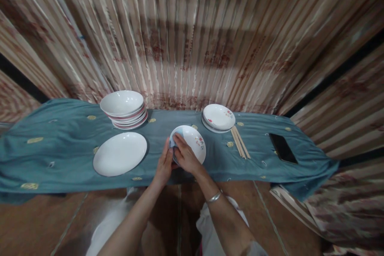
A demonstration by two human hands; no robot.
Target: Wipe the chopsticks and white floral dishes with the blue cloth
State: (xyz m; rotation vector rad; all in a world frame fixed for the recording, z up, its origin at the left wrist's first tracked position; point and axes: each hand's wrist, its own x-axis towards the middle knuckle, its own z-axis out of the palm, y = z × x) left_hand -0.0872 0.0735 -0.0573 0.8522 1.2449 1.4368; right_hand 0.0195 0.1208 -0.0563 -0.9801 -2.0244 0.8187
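Near the table's front edge, a small white plate with a red flower print is held tilted up between my hands. My left hand grips its left rim, with the thumb on the near side and the other fingers partly hidden. My right hand lies over the plate's left inner face, its fingers closed on a bluish-grey cloth pressed against the surface. Most of the cloth is covered by the fingers. Left of my hands, a large white oval plate rests flat on the tablecloth.
At the back left stands a stack of white bowls. Several flowered plates are stacked at the back right, beside wooden chopsticks. A black phone lies farther right on the teal tablecloth. A pleated curtain hangs behind.
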